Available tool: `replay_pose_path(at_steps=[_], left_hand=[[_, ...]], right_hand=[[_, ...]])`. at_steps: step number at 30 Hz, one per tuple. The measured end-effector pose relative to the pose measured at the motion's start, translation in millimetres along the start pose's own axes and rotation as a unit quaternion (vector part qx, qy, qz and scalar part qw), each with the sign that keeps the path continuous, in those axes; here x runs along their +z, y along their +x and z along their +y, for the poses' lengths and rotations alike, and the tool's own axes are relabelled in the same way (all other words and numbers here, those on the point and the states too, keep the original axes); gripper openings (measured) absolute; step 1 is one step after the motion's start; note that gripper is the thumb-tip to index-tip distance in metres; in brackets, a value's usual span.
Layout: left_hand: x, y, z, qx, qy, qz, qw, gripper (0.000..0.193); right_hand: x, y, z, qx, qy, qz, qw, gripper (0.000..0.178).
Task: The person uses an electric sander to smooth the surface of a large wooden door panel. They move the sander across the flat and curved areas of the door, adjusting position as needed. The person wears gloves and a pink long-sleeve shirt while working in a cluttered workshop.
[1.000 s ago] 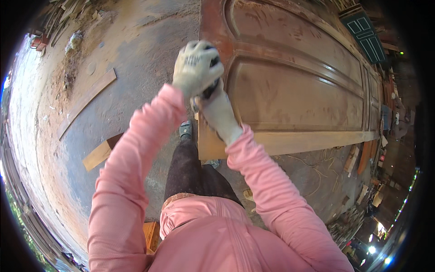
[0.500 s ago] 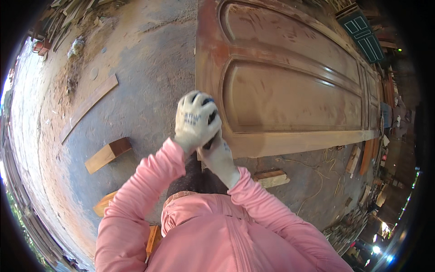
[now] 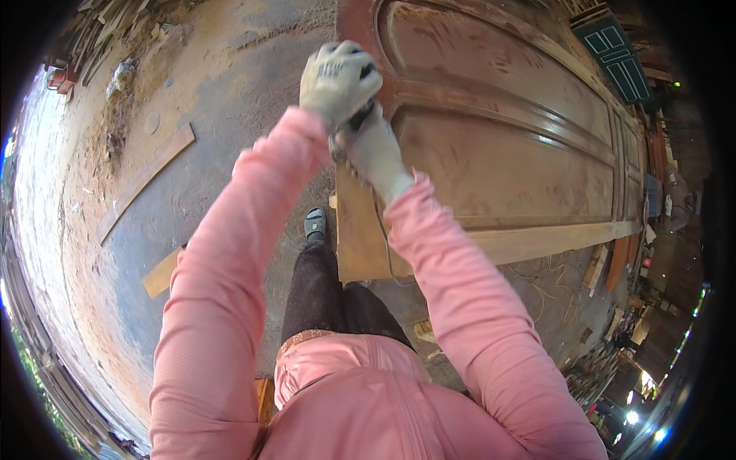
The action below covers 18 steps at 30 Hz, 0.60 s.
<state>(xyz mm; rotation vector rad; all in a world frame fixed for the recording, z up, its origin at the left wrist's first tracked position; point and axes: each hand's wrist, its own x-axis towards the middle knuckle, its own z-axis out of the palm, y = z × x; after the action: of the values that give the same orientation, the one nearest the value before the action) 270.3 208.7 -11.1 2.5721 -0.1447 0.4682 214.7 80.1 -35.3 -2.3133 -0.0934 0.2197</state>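
My left hand point(image 3: 337, 83), in a pale work glove, is curled closed over the top of a dark corded power tool point(image 3: 360, 116). Closer to my body, my right hand point(image 3: 373, 146), gloved too, wraps the same tool. Most of its body is hidden by the gloves, so I cannot tell its exact kind. A thin grey cord point(image 3: 386, 244) hangs past my right wrist. Both hands are over the left end of a large brown wooden panelled door point(image 3: 498, 169), which lies flat and shows dusty patches. Whether the tool touches the wood is hidden.
A long board point(image 3: 146, 184) and a wood block point(image 3: 161, 274) lie on the dusty floor at left. My sandalled foot point(image 3: 315, 225) stands beside the door's end. Far right are a dark green panelled door point(image 3: 612, 57), loose planks point(image 3: 621, 264) and yellowish cord point(image 3: 563, 276).
Both hands have moved forward, away from my body, along the door's left end. My foot and the grey cord now show, and my sleeves cover more of the blocks on the floor.
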Motion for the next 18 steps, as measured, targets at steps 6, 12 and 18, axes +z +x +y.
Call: replay_pose_path(at_steps=[6,12,18], left_hand=[[-41,-180,89,-0.016,-0.043,0.008,0.999,0.021],[-63,-250,139,-0.027,-0.081,-0.043,0.995,0.017],[-42,-157,71,-0.014,-0.053,-0.004,0.999,0.016]], right_hand=[[-11,-208,44,-0.001,-0.007,-0.074,0.997,0.086],[-36,-291,58,0.040,-0.045,-0.172,0.983,0.088],[-11,-175,33,0.008,0.035,-0.092,0.995,0.083]])
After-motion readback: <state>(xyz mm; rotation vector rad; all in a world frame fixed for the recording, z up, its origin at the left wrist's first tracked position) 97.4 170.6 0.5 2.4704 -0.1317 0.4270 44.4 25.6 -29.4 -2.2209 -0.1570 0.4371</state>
